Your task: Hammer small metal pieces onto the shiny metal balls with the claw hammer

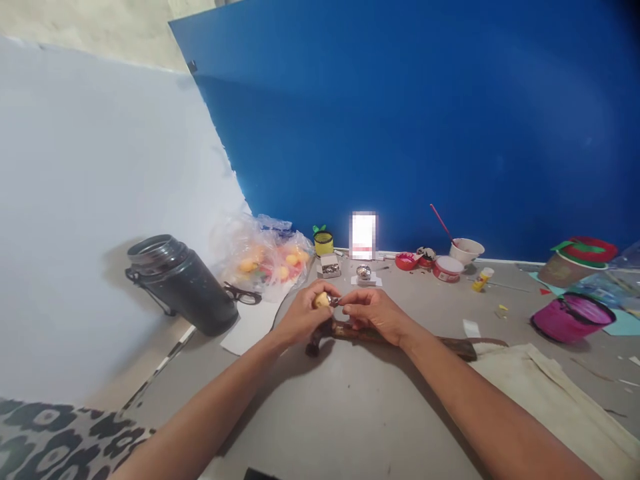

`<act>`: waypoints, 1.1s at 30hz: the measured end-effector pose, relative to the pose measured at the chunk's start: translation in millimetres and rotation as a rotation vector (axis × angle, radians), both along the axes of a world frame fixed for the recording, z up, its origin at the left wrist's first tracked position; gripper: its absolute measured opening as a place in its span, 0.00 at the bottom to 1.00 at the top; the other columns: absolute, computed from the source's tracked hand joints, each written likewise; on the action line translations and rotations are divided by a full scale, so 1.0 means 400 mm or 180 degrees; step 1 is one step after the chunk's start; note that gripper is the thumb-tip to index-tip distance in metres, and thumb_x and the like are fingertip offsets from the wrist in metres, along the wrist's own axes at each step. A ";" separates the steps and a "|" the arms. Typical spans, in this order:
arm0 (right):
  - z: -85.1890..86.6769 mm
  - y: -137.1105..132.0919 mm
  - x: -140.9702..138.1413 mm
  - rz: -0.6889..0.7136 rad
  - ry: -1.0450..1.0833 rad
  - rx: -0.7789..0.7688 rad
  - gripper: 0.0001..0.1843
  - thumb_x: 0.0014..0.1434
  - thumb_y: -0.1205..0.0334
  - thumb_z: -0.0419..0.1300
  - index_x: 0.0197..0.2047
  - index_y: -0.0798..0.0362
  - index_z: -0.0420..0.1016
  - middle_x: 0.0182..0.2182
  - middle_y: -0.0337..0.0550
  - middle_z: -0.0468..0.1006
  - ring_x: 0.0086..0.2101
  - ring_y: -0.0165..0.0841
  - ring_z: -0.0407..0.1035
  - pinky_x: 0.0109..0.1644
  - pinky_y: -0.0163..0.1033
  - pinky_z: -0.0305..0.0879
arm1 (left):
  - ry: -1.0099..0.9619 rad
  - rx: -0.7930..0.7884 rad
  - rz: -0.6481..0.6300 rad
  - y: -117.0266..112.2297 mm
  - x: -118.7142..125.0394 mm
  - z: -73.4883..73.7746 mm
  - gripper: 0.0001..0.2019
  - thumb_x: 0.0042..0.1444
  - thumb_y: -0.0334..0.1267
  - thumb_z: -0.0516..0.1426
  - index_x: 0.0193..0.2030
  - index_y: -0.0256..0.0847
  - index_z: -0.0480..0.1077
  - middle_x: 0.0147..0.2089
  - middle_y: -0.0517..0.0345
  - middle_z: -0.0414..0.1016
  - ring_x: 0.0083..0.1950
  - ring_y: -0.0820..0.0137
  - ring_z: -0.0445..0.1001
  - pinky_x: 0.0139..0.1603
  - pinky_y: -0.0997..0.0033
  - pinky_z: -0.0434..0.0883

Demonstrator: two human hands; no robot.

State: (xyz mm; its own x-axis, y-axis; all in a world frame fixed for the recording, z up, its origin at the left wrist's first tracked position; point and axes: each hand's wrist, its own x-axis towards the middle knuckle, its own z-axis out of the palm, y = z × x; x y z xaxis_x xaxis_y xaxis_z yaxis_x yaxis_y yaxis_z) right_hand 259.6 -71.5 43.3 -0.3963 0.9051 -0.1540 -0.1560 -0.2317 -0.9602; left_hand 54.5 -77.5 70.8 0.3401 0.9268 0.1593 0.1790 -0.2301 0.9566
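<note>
Between the fingers of my left hand (309, 310) is a small rounded pale-yellow piece (322, 301) with a shiny, dark metallic end facing right. My right hand (375, 311) is closed in a pinch at that shiny end, thumb and forefinger together. Whatever it pinches is too small to make out. A hammer (360, 333) with a wooden handle lies on the table just below both hands, its head to the left and part of its handle behind my right hand. Beyond my hands, a shiny silver ball (364, 271) rests on a small white piece.
A dark flask (183, 287) and eyeglasses (243, 293) stand left, near a plastic bag (270, 257) of orange and yellow things. Small box (329, 267), red tub (448, 269), white cup (467, 251), glue bottle (483, 279), purple container (573, 319) and cloth (545, 400) lie around.
</note>
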 end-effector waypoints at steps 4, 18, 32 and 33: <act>-0.006 0.012 0.010 -0.0178 0.0235 -0.0181 0.24 0.40 0.48 0.81 0.35 0.55 0.83 0.30 0.40 0.78 0.29 0.28 0.68 0.30 0.33 0.70 | -0.1399 -0.1102 -0.0053 0.012 -0.016 -0.008 0.19 0.48 0.31 0.63 0.49 0.41 0.73 0.40 0.57 0.77 0.36 0.70 0.77 0.37 0.72 0.73; -0.016 0.012 0.006 -0.0298 0.0320 -0.0267 0.25 0.37 0.49 0.82 0.30 0.54 0.78 0.27 0.35 0.73 0.26 0.25 0.65 0.28 0.32 0.67 | -0.1736 -0.1123 -0.0084 0.003 -0.027 -0.024 0.26 0.49 0.34 0.72 0.56 0.41 0.75 0.46 0.52 0.79 0.33 0.72 0.78 0.31 0.73 0.73; -0.024 0.015 0.007 -0.0194 0.0205 -0.0276 0.25 0.37 0.47 0.82 0.31 0.55 0.79 0.27 0.38 0.75 0.26 0.25 0.66 0.28 0.32 0.66 | -0.1889 -0.1200 -0.0009 -0.003 -0.022 -0.028 0.25 0.46 0.37 0.74 0.47 0.40 0.70 0.47 0.50 0.81 0.35 0.68 0.81 0.31 0.72 0.74; -0.024 0.015 0.006 -0.0186 0.0203 -0.0274 0.25 0.38 0.47 0.82 0.31 0.55 0.79 0.27 0.38 0.76 0.26 0.25 0.66 0.28 0.32 0.66 | -0.1920 -0.1203 -0.0024 -0.005 -0.022 -0.028 0.24 0.48 0.40 0.74 0.49 0.40 0.71 0.46 0.50 0.82 0.33 0.70 0.80 0.30 0.73 0.73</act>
State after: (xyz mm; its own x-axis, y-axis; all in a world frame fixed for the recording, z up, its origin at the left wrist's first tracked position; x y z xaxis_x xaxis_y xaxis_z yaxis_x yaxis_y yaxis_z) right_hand 262.2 -65.5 33.6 -0.3546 0.9115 -0.2082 -0.2319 -0.3015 -0.9248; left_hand 45.8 -79.3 59.4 0.3006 0.9537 -0.0101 -0.4070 0.1379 0.9029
